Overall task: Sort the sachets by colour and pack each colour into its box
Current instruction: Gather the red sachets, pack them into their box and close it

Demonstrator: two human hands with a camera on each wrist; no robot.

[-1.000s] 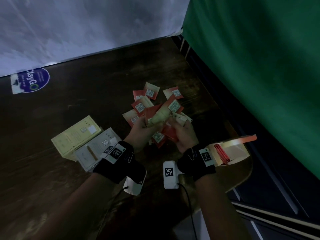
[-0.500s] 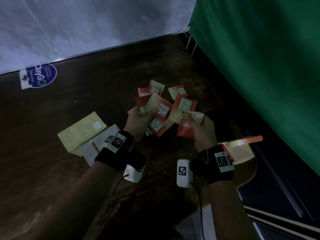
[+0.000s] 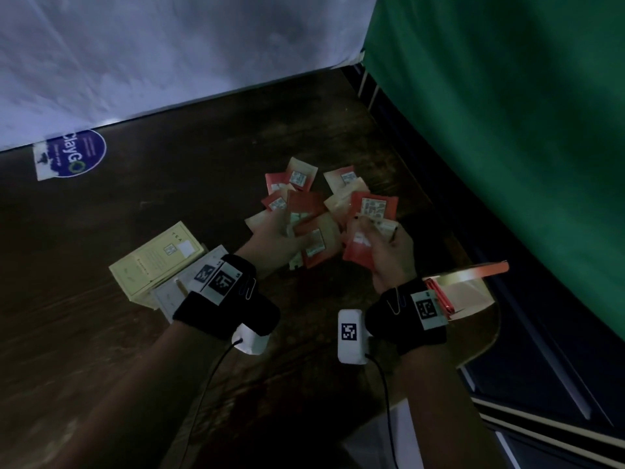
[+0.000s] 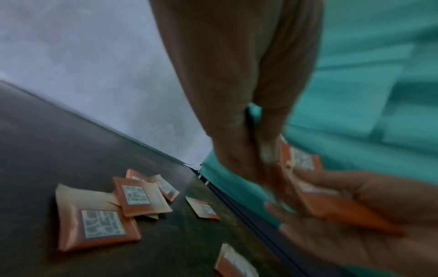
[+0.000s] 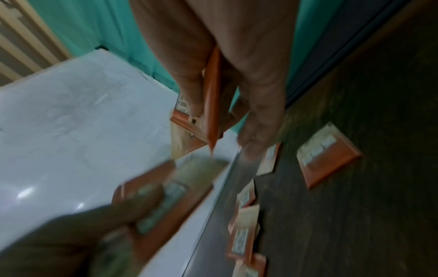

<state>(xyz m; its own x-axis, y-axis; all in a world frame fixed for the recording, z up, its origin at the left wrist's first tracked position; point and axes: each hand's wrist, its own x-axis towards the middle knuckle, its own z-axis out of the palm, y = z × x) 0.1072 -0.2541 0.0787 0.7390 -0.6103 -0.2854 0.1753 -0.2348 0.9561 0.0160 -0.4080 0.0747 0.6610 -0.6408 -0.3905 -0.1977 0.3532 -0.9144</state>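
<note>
Sachets [image 3: 306,187] lie scattered at twelve o'clock of both hands, the left hand [image 3: 275,240] clutching a mixed fan, the right hand [image 3: 389,252] pinching a red stack, so sorting is underway; next, red ones probably go to the open red box [image 3: 470,289] at four o'clock.

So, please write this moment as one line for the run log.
left hand: holds red paper sachets | right hand: holds red sachets | open red box: beside right wrist

The yellow box [image 3: 159,258] reads "TEA"; the blue round sticker [image 3: 72,153] reads "ClayGO".
</note>
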